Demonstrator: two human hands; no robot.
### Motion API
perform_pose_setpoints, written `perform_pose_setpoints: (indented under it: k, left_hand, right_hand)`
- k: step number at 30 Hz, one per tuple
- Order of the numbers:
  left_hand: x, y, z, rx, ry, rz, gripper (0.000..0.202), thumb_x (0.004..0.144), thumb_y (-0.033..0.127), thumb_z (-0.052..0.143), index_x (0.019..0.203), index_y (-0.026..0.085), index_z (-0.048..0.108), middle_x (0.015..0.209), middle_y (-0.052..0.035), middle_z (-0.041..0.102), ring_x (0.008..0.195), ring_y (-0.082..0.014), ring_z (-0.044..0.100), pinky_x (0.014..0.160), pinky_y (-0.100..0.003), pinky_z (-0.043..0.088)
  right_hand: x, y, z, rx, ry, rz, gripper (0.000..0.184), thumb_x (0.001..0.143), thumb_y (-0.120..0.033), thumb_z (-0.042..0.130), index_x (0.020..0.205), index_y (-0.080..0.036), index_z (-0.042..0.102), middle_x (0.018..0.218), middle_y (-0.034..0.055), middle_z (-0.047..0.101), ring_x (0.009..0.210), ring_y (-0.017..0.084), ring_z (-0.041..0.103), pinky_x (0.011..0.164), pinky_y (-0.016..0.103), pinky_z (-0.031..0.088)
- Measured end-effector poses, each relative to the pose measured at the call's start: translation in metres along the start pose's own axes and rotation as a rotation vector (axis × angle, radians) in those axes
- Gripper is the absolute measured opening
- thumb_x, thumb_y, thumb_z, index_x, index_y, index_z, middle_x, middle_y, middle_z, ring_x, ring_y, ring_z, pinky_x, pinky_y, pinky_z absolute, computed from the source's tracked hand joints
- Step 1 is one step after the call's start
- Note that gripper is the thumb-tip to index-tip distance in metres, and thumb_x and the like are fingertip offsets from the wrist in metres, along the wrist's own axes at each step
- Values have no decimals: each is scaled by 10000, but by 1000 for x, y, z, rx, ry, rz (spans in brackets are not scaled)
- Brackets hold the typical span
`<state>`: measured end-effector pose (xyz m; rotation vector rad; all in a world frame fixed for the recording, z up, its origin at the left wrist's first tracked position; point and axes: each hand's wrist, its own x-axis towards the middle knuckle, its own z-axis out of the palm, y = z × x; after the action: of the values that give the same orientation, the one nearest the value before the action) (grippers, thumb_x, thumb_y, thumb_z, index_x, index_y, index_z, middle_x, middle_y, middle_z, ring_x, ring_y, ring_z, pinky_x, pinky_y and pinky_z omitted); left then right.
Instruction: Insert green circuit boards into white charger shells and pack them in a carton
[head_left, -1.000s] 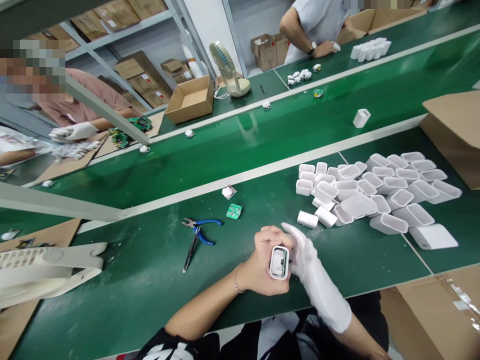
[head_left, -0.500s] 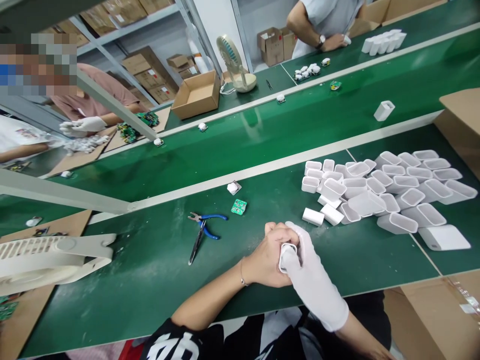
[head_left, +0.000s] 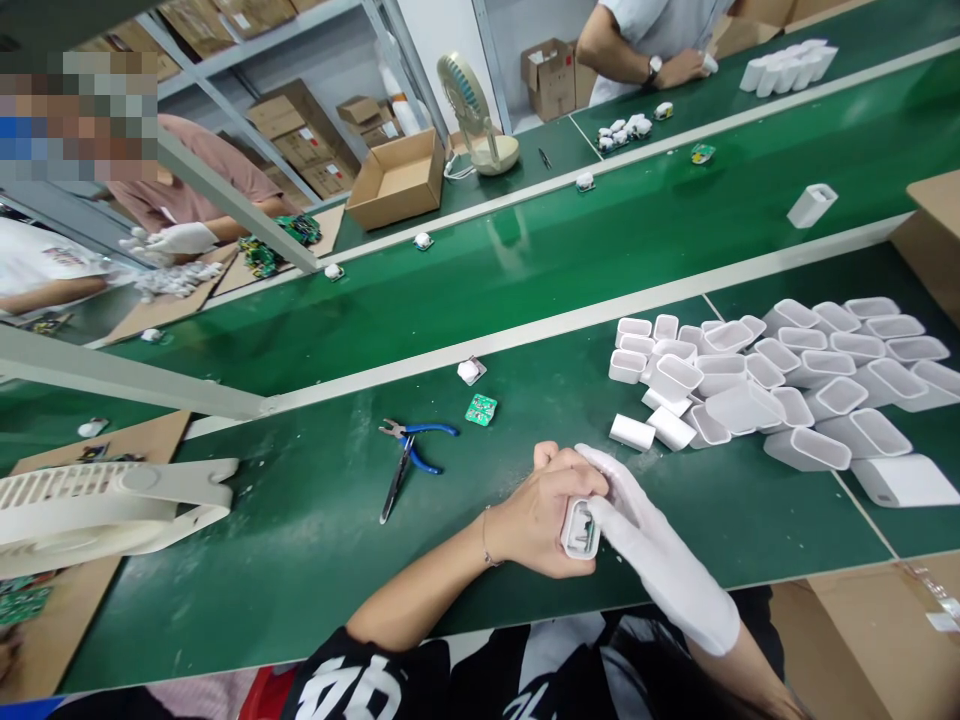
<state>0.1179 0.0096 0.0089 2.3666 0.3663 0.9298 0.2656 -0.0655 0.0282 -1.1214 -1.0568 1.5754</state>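
The left hand (head_left: 544,515), bare, is curled around a white case (head_left: 580,535), held over the near side of the table (head_left: 300,590) with its open end showing parts inside. The right hand (head_left: 637,515), gloved, presses its thumb to the case's rim; how far its other fingers close cannot be told. The black shirt (head_left: 360,690) carries bold white lettering, too cut off to read. The shelved boxes (head_left: 304,145) bear small labels, too tiny to read. Blue-handled pliers (head_left: 431,430) and tweezers (head_left: 394,487) lie near a circuit board (head_left: 481,409).
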Motion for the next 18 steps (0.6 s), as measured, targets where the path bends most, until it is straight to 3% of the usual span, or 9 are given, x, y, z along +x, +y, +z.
perform_pose_setpoints:
  k: [4, 8, 13, 16, 18]
  left_hand:
    - [1, 0, -1, -15, 4, 63, 543, 623, 241, 571, 1074, 257, 269, 819, 25, 537, 754, -175, 509, 701, -333, 240]
    - [4, -1, 0, -102, 52, 68, 577, 667, 252, 567, 1151, 249, 254, 846, 5, 541, 732, -170, 515, 714, -342, 278]
    - [5, 0, 0, -173, 47, 22, 528, 810, 446, 590, 1196, 252, 287, 843, -6, 560, 733, -164, 526, 721, -335, 368]
    - [8, 1, -14, -142, 0, -46, 512, 820, 559, 589, 1171, 233, 409, 874, -36, 581, 780, -171, 531, 712, -310, 438]
    - [14, -6, -33, -36, -13, -117, 500, 809, 567, 599, 1149, 217, 495, 913, -57, 609, 830, -185, 552, 743, -315, 464]
  right_hand:
    - [-3, 3, 0, 38, 45, -54, 405, 958, -405, 443, 1346, -293, 463, 1389, 31, 518, 1305, 209, 458, 1117, 408, 354]
    - [-3, 7, 4, 51, 125, -78, 363, 955, -408, 450, 1299, -307, 510, 1331, 21, 566, 1240, 207, 522, 1073, 391, 411]
    - [-1, 12, 9, -9, 244, -101, 398, 955, -462, 392, 1277, -284, 544, 1245, 48, 623, 1120, 220, 605, 945, 376, 513]
    - [-2, 14, 7, -83, 350, -142, 347, 942, -429, 434, 1200, -259, 590, 1161, 56, 653, 1014, 209, 635, 882, 363, 532]
    - [-5, 16, 2, -234, 446, -203, 249, 914, -391, 495, 988, -234, 673, 1063, 53, 676, 919, 201, 642, 832, 339, 531]
